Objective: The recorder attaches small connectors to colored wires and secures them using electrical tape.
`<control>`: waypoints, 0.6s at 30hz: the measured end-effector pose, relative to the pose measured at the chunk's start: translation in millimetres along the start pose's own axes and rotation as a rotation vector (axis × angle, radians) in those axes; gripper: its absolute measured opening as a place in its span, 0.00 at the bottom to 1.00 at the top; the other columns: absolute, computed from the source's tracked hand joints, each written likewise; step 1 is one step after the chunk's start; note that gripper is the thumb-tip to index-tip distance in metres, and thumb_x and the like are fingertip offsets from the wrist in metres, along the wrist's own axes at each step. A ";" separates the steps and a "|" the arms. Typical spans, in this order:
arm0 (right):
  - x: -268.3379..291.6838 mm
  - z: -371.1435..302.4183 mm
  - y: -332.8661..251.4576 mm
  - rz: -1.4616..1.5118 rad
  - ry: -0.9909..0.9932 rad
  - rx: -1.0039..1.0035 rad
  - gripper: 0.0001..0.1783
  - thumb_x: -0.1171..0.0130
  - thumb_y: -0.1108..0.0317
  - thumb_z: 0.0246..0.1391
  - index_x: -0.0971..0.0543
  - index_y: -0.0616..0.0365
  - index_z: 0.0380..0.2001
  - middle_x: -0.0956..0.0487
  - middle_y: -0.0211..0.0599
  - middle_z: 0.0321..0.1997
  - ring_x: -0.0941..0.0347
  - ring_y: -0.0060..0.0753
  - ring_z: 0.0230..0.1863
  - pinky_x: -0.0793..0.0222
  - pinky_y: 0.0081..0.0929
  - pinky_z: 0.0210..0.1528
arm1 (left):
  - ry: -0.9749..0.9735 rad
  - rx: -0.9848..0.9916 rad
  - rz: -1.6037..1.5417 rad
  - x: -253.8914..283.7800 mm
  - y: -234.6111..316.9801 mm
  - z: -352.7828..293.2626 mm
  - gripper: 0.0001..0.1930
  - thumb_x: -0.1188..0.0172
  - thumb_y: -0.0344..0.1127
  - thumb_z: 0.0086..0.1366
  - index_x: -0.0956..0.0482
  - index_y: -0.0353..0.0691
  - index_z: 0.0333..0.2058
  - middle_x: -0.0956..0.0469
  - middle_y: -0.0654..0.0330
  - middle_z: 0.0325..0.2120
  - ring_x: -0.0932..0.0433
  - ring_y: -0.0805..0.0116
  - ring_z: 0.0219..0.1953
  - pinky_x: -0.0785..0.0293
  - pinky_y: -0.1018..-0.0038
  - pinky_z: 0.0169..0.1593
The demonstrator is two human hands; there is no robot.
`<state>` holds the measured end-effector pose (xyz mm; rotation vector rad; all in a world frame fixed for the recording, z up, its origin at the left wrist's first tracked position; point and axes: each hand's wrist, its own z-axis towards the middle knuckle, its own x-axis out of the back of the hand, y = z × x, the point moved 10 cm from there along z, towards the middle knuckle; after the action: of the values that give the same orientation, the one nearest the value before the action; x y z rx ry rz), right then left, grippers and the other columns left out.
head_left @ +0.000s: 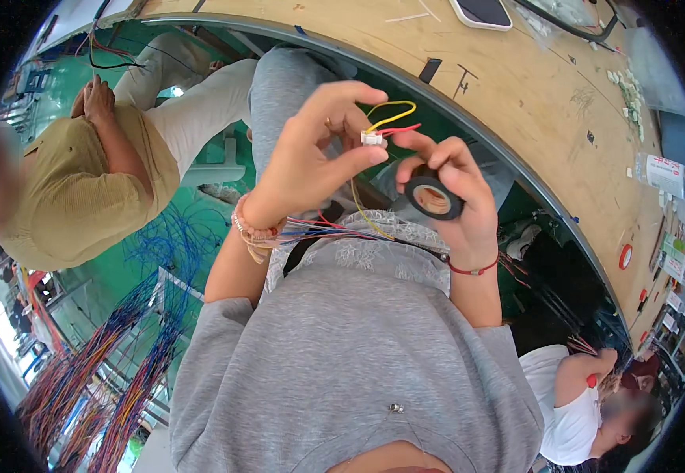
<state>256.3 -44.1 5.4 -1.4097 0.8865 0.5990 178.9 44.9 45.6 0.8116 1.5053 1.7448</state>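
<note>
Pinching a small white plug [372, 139], the left hand [311, 154] has its thumb at the lower edge and its forefinger arched above; which finger backs the plug, I can't make out. Right hand [461, 181] curled round a black tape roll [432, 198], gripping it. Its forefinger reaches to just beside the plug; contact uncertain.

Between the two sets of fingertips: a yellow wire [407, 108] loops up from the plug and over toward the right. A red wire [403, 130] pokes out just below that loop, close by the right forefinger.

State of the work, as I judge it: yellow and red look already fitted to the plug. No tape seen round either wire where they show, no strip seen drawn off the roll, so taping, if this piece takes any, looks undone. Number of wires left over: can't say.

Below the left fingertips, a thin yellow strand [356, 201] runs down to the lap, near a bundle of coloured wires [335, 231]. Its upper end is hidden.

Up and beyond the right fingers: wooden table [516, 102], with a phone [484, 12] and a scatter of small white pieces [632, 98], too small to identify. Farther right of them, a red tape roll [625, 256].

Well left of the left fingers: a co-worker in a tan shirt [90, 181], hands together.
</note>
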 end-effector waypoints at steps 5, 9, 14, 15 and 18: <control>-2.4 9.9 2.9 0.110 0.171 0.007 0.06 0.51 0.73 0.49 0.29 0.61 0.33 0.33 0.50 0.52 0.29 0.35 0.41 0.33 0.30 0.44 | -0.030 0.080 -0.093 -7.8 3.2 -2.1 0.21 0.40 0.23 0.51 0.34 0.34 0.45 0.25 0.63 0.24 0.27 0.78 0.28 0.33 0.83 0.33; 7.5 7.9 1.1 0.005 0.280 0.032 0.08 0.54 0.69 0.52 0.32 0.61 0.34 0.30 0.45 0.43 0.32 0.38 0.42 0.35 0.33 0.46 | 0.057 0.103 -0.002 0.4 -1.5 -7.8 0.16 0.41 0.23 0.52 0.29 0.33 0.42 0.24 0.61 0.27 0.26 0.78 0.30 0.31 0.84 0.33; 9.9 9.2 2.1 0.041 0.287 0.057 0.08 0.54 0.71 0.52 0.30 0.62 0.35 0.28 0.44 0.41 0.30 0.35 0.41 0.33 0.31 0.45 | 0.167 0.099 -0.064 -1.0 -4.3 -9.4 0.13 0.41 0.24 0.54 0.26 0.32 0.39 0.24 0.61 0.28 0.26 0.79 0.29 0.30 0.85 0.32; 10.7 9.6 2.0 0.099 0.297 0.068 0.07 0.54 0.73 0.52 0.28 0.62 0.35 0.26 0.44 0.41 0.29 0.33 0.40 0.32 0.30 0.44 | 0.200 0.106 -0.114 -0.4 -6.6 -10.7 0.12 0.42 0.24 0.54 0.26 0.32 0.39 0.23 0.61 0.27 0.26 0.79 0.29 0.30 0.84 0.33; 6.0 12.3 -2.7 0.057 0.344 0.050 0.07 0.54 0.74 0.52 0.28 0.63 0.33 0.26 0.42 0.40 0.29 0.31 0.39 0.32 0.28 0.43 | 0.275 0.125 -0.203 -0.5 -6.3 -9.8 0.12 0.43 0.24 0.55 0.25 0.31 0.40 0.23 0.61 0.25 0.26 0.79 0.27 0.29 0.84 0.33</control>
<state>264.0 -33.1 1.4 -1.4701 1.2088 0.3781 171.8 39.6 38.1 0.4717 1.8249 1.6733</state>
